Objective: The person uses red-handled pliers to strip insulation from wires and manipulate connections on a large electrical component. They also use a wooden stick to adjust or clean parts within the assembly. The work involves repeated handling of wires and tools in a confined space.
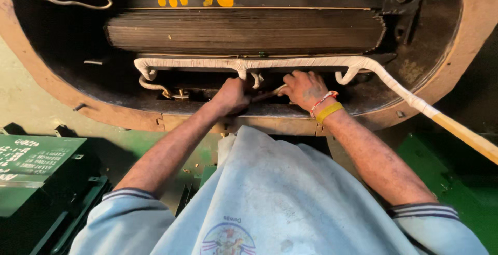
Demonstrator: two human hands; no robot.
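Note:
I lean over an oval rust-brown tank that holds a dark stack of thin metal plates. A long lead wrapped in white tape runs along the front of the stack. My left hand is closed around the handle end of a thin tool just below that lead. My right hand, with a yellow band and a red-and-white thread at the wrist, grips the same tool's other end by the tank's inner wall.
White taped loops and a bolt sit left of my hands. The taped lead continues as a tan tube off to the right. Green metal boxes stand on the floor at lower left.

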